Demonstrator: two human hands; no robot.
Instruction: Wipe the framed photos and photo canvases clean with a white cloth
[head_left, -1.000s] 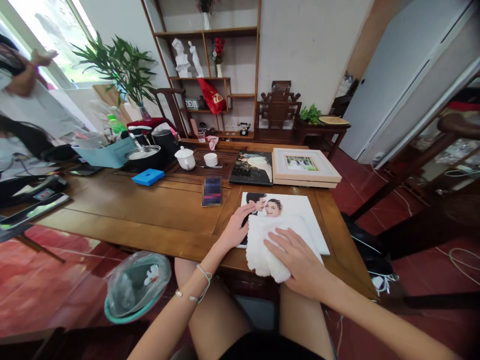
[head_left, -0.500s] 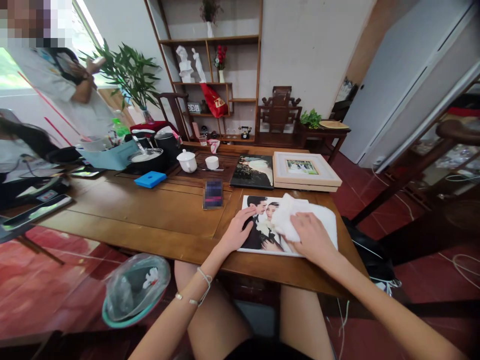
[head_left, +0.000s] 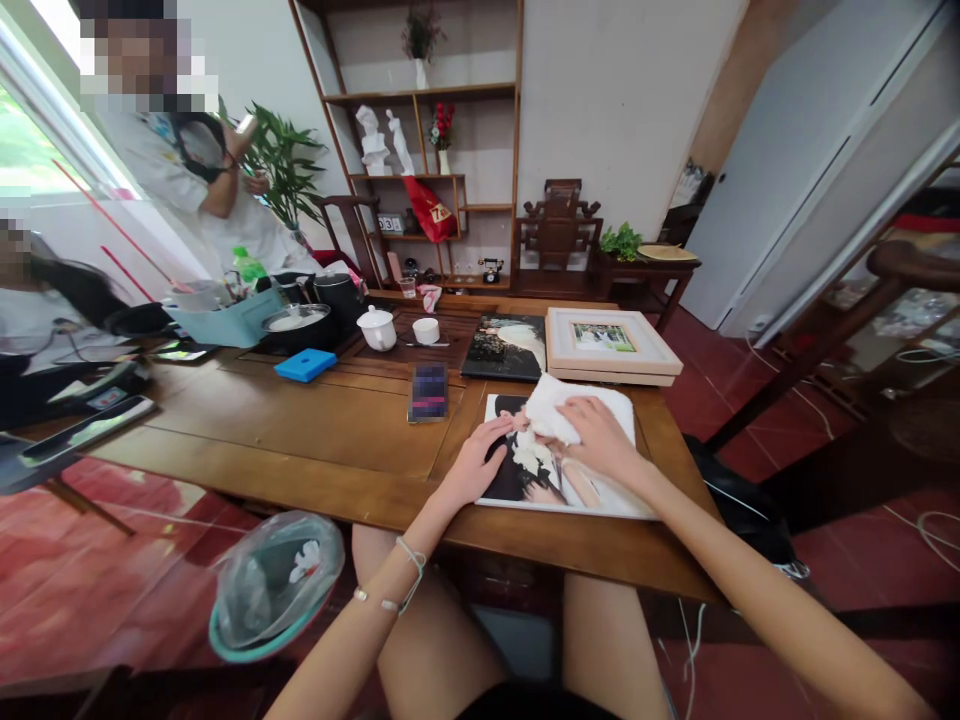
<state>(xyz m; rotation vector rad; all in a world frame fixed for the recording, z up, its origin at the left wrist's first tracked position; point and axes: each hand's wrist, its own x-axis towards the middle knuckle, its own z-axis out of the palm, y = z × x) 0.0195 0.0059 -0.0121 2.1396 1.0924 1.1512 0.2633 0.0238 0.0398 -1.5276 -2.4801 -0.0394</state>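
Note:
A wedding photo panel (head_left: 521,485) with a white edge lies flat at the front edge of the wooden table. My left hand (head_left: 480,465) rests on its left side, fingers stretched out flat across the picture. Pressed onto the upper part of the panel is a white towel (head_left: 553,402), bunched under the bent fingers of my right hand (head_left: 606,440). The towel and that hand cover much of the upper right of the picture, including the faces. Behind the panel lies a dark photo panel (head_left: 487,350), beside a pale wooden picture frame (head_left: 660,362).
A phone (head_left: 428,393) lies left of the panel. Farther left are a blue block (head_left: 305,364), a white lidded cup (head_left: 376,328) and a light blue caddy (head_left: 225,325). A lined bin (head_left: 262,655) stands on the floor. A person (head_left: 187,190) stands at the back left; another sits there.
My right hand has moved the towel left and slightly up across the panel, uncovering part of its right side. My left hand stays in place. The standing person appears farther right.

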